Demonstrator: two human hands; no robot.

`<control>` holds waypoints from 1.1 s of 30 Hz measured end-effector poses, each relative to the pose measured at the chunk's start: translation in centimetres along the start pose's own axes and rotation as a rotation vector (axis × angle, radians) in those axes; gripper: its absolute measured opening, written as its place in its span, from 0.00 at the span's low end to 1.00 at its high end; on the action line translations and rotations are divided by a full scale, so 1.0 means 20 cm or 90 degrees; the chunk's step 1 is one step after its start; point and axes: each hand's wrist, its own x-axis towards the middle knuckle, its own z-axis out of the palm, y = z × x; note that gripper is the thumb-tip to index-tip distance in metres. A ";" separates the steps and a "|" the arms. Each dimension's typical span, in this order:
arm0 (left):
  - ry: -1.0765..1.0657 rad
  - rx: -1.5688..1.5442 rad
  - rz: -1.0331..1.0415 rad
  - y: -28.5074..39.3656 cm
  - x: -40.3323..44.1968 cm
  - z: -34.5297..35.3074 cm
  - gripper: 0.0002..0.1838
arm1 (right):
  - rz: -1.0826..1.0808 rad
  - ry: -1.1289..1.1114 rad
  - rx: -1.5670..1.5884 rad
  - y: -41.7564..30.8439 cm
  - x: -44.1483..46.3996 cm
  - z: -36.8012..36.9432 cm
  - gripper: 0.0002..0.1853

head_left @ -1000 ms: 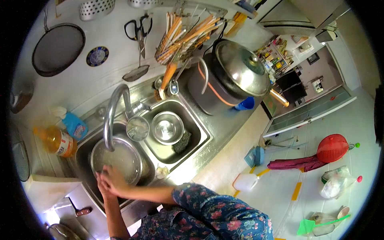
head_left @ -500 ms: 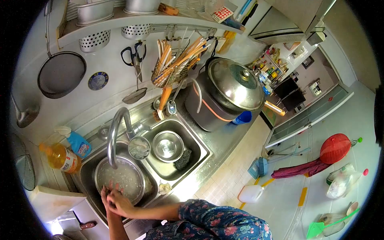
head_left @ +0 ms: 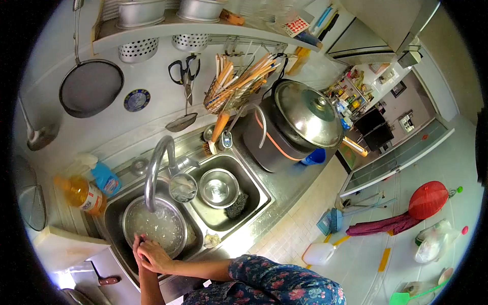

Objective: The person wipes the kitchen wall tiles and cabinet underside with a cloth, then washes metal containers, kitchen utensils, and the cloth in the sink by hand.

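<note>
At the near rim of a metal basin (head_left: 179, 249) of cloudy water, my two hands are pressed together. My left hand (head_left: 137, 253) has its fingers curled against the other hand. Over it lies my right hand (head_left: 155, 258), its fingers bent and closed. A small dark patch shows between the fingertips; what it is I cannot make out. Pale bits float in the basin, which stands in the left sink bowl. The curved faucet (head_left: 151, 188) reaches over the water. Beside it, a small metal strainer cup (head_left: 183, 187) sits near the sink divider.
In the right sink bowl are a steel bowl (head_left: 219, 188) and a dark scouring pad (head_left: 236, 206). A large lidded cooker (head_left: 277, 137) stands on the counter beyond. An oil bottle (head_left: 84, 195) and a blue spray bottle (head_left: 105, 179) stand left. A knife (head_left: 104, 279) lies low left.
My left hand's spread fingers have curled in, and both hands are closer together. The view has shifted slightly, so the surroundings appear farther right.
</note>
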 end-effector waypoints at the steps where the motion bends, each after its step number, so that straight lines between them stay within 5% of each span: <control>1: 0.002 -0.012 0.010 -0.02 -0.03 0.02 0.23 | -0.006 0.005 0.033 -0.02 -0.01 -0.01 0.08; 2: 0.003 -0.024 0.020 -0.04 -0.05 0.05 0.22 | 0.072 0.014 0.041 0.01 0.00 0.02 0.09; 5: 0.319 0.135 -0.112 0.12 -0.07 0.58 0.20 | 0.258 0.065 0.043 0.27 0.13 0.11 0.11; 7: 0.257 0.090 -0.056 0.13 -0.08 0.74 0.16 | 0.334 0.120 0.014 0.37 0.17 0.10 0.13; 8: 0.250 0.130 -0.044 0.14 -0.07 0.73 0.15 | 0.537 -0.011 0.185 0.30 0.19 0.02 0.17; 11: 0.228 0.168 -0.031 0.22 0.05 0.32 0.13 | 0.442 -0.077 0.418 0.20 0.00 0.06 0.17; 13: 0.059 0.130 -0.065 0.22 0.17 -0.15 0.12 | 0.229 -0.014 0.159 0.03 -0.12 0.12 0.20; 14: 0.179 0.113 -0.043 0.19 0.07 0.12 0.14 | 0.063 0.053 0.064 -0.05 -0.13 0.10 0.19; 15: 0.072 0.270 -0.048 0.17 0.04 0.04 0.17 | 0.012 0.019 -0.046 -0.15 -0.09 0.01 0.14; 17: -0.035 0.073 -0.040 0.09 -0.02 0.36 0.23 | -0.038 0.029 -0.178 -0.07 0.03 -0.04 0.13; 19: -0.059 0.051 -0.085 0.10 -0.10 0.55 0.24 | 0.190 0.008 -0.112 0.14 0.19 -0.04 0.13; 21: 0.156 0.049 -0.105 0.06 -0.10 0.60 0.23 | 0.423 -0.014 -0.043 0.26 0.29 -0.03 0.13; 24: -0.005 0.041 -0.033 0.08 0.00 0.57 0.22 | 0.147 0.075 -0.113 0.08 0.17 -0.07 0.13; 25: 0.108 0.017 -0.033 0.07 0.07 0.35 0.22 | 0.096 0.048 -0.104 0.04 0.10 -0.09 0.14; 27: 0.246 0.180 -0.102 0.19 0.00 0.68 0.26 | 0.007 -0.027 -0.044 -0.10 -0.02 -0.09 0.15; 28: 0.118 0.175 -0.092 0.19 -0.03 0.63 0.26 | 0.061 -0.111 -0.068 -0.09 -0.08 -0.06 0.16; 31: -0.007 0.108 -0.121 0.13 -0.03 0.41 0.25 | 0.050 -0.022 -0.214 0.01 0.13 -0.06 0.13; 32: 0.322 0.191 -0.213 0.15 -0.06 0.52 0.26 | 0.259 -0.088 -0.068 0.11 0.19 -0.05 0.14; 33: 0.378 0.150 -0.172 0.17 -0.08 0.77 0.26 | 0.190 -0.027 -0.144 0.23 0.22 -0.02 0.14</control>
